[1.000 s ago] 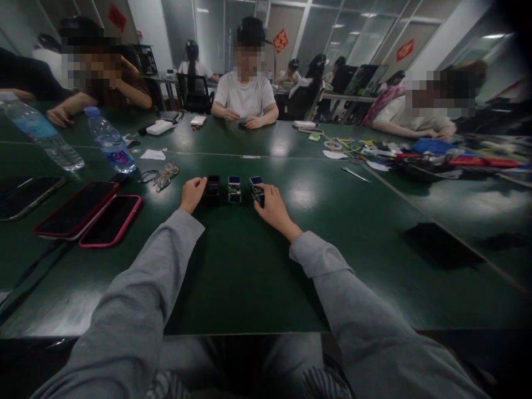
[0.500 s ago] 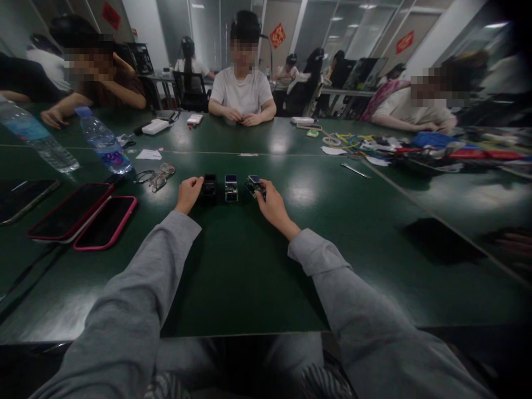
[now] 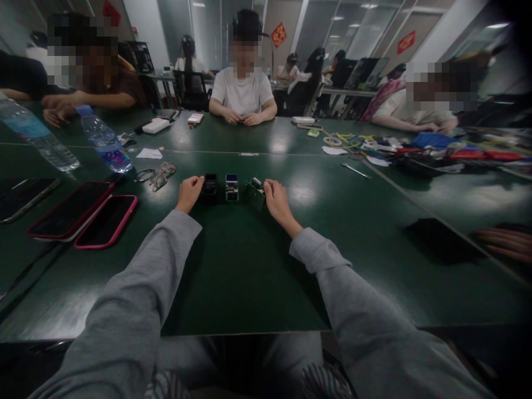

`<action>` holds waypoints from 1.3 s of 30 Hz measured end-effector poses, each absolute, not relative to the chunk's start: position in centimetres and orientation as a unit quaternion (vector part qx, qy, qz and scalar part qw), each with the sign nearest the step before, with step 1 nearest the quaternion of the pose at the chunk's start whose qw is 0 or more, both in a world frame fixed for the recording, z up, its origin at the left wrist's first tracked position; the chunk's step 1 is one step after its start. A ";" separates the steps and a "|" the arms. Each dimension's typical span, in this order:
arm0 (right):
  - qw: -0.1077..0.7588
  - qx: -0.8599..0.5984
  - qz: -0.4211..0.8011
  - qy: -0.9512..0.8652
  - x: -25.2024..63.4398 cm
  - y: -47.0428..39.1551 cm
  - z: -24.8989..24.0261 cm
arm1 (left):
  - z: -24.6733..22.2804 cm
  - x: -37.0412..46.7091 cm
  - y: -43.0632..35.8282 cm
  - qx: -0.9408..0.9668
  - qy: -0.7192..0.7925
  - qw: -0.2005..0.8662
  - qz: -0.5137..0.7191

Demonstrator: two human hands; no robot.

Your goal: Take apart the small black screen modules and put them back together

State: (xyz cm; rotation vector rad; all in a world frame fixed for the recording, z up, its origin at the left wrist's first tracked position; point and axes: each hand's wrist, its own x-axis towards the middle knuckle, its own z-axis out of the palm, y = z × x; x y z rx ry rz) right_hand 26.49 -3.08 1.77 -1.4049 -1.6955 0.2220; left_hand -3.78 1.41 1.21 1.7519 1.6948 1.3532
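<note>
My left hand (image 3: 191,193) is closed, thumb and fingers pinching the left edge of a small black plastic casing (image 3: 210,184) on the green table (image 3: 245,266). To the right of the casing lies a small circuit board with a dark screen (image 3: 231,187), touched by neither hand. My right hand (image 3: 277,199) is closed on the right edge of a green circuit board (image 3: 256,194), which stands tilted with its plain green side partly towards me. A pale part shows at that board's top edge. My right fingertips are partly hidden behind the hand.
On the left are phones (image 3: 108,221), two water bottles (image 3: 106,141) and glasses (image 3: 161,176). Tangled cables (image 3: 374,145) and a metal tool (image 3: 356,170) lie to the right. Another person's hand (image 3: 505,243) rests at the right edge. Co-workers sit across the table.
My right hand has turned the circuit board from screen side up to a tilted stance showing its green side. My left hand and the casing stay in place.
</note>
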 end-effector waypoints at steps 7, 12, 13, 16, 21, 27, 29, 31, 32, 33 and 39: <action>0.435 -0.512 0.082 -0.737 26.0 -3.8 1.9 | 1.3 -3.7 1.4 0.622 0.604 0.171 0.468; 0.456 -0.548 0.153 -0.685 26.6 -3.1 1.8 | 1.3 -3.7 1.4 0.618 0.600 0.176 0.477; 0.457 -0.557 0.156 -0.676 26.7 -3.0 1.8 | 1.3 -3.7 1.4 0.618 0.600 0.175 0.477; 0.444 -0.581 0.146 -0.666 27.0 -2.6 1.8 | 1.3 -3.7 1.4 0.619 0.600 0.172 0.477; 0.447 -0.588 0.132 -0.661 26.8 -2.9 1.7 | 1.1 -3.8 1.6 0.619 0.595 0.175 0.482; 0.385 -0.552 0.046 -0.738 25.8 -4.2 2.2 | 1.0 -3.8 1.6 0.614 0.594 0.181 0.487; 0.361 -0.548 0.069 -0.752 26.1 -5.2 2.9 | 1.1 -3.8 1.4 0.613 0.595 0.183 0.485; 0.340 -0.523 0.099 -0.775 27.1 -6.8 3.6 | 1.2 -3.8 1.3 0.610 0.600 0.185 0.483; 0.329 -0.506 0.113 -0.789 27.9 -7.8 3.9 | 1.2 -3.8 1.2 0.609 0.602 0.185 0.482; 0.321 -0.490 0.122 -0.802 29.0 -8.9 4.0 | 1.1 -3.8 1.2 0.608 0.603 0.185 0.481; 0.319 -0.643 -0.020 -0.696 40.4 -14.1 3.5 | 0.9 -3.8 1.6 0.614 0.596 0.184 0.484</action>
